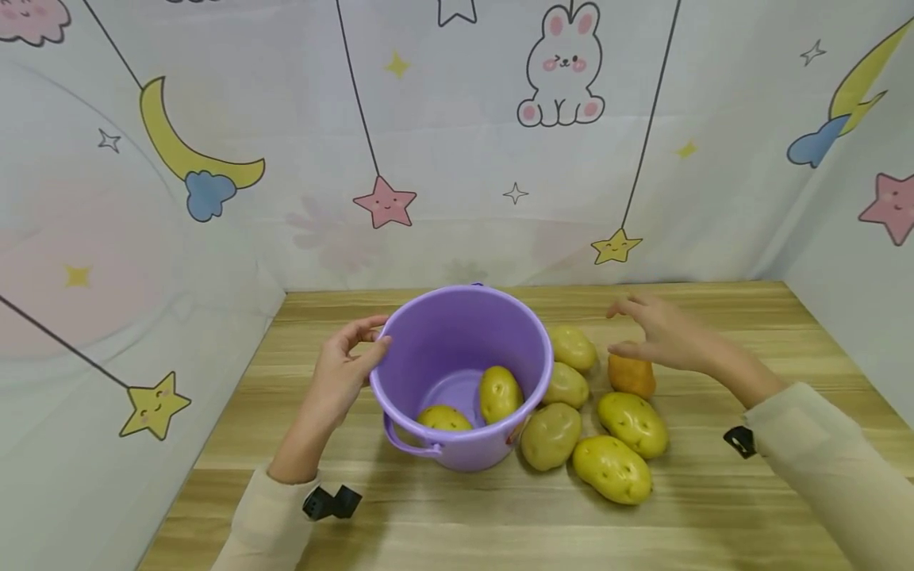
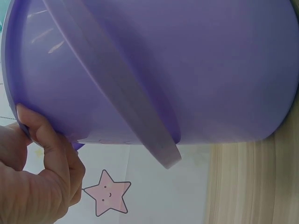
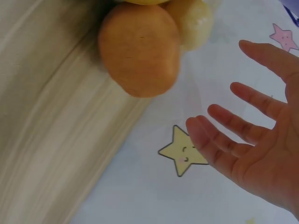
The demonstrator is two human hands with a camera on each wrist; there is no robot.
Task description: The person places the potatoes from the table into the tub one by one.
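Observation:
My left hand (image 1: 339, 373) grips the rim of a purple bucket (image 1: 450, 337), thumb on the inner side and fingers outside, as the left wrist view also shows. Two yellow potatoes lie inside it, one potato (image 1: 500, 394) toward the right wall and another potato (image 1: 444, 418) half hidden by the near rim. My right hand (image 1: 667, 337) hovers with spread fingers and holds nothing. Just below it stands an orange, rounded, lumpy piece of produce (image 1: 631, 377), seen apart from the fingers in the right wrist view. Several potatoes (image 1: 612, 469) lie between that piece and the bucket.
The bucket's handle (image 1: 410, 444) hangs down on its near left side. Under everything is a wood-grain table (image 1: 493, 527). White cloth walls (image 1: 464, 254) with printed stars, moons and a rabbit enclose the back and both sides.

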